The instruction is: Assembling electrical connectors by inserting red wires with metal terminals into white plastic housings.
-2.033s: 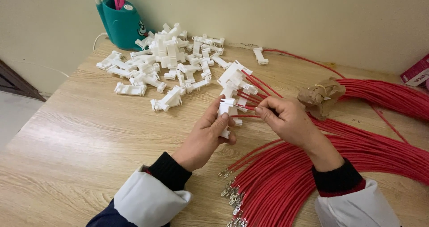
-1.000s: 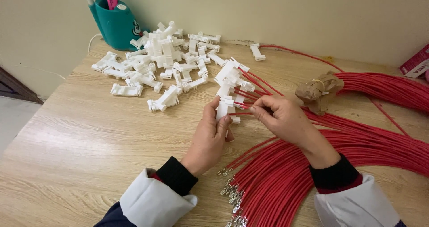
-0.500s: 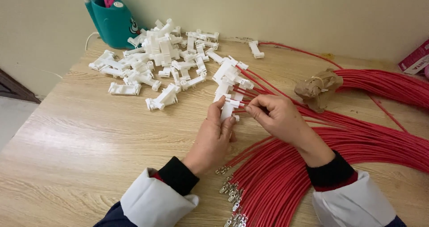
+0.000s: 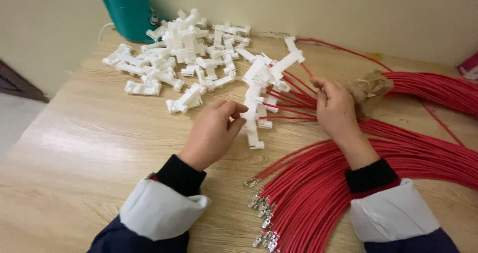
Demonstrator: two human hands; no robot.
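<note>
The left hand sits at centre frame, fingers curled, grasping a white housing by its upper part; the housing hangs just right of the fingertips, its lower end resting near the table. The right hand is pinched on a red wire running left into the housing; the exact contact point is hidden behind the fingers, so the grip appears firm but cannot be confirmed. Finished housings with wires attached lie fanned just above the hands; a loose pile of empty housings occupies the upper left, beside a teal cup. A red bundle with metal terminals fills the lower right; a taped wrap binds it at upper right.

Risks: a terminal entering crooked may bend or fail to latch; pulling the wire sideways may unseat it; neighbouring wires lie close and may snag the hand.
</note>
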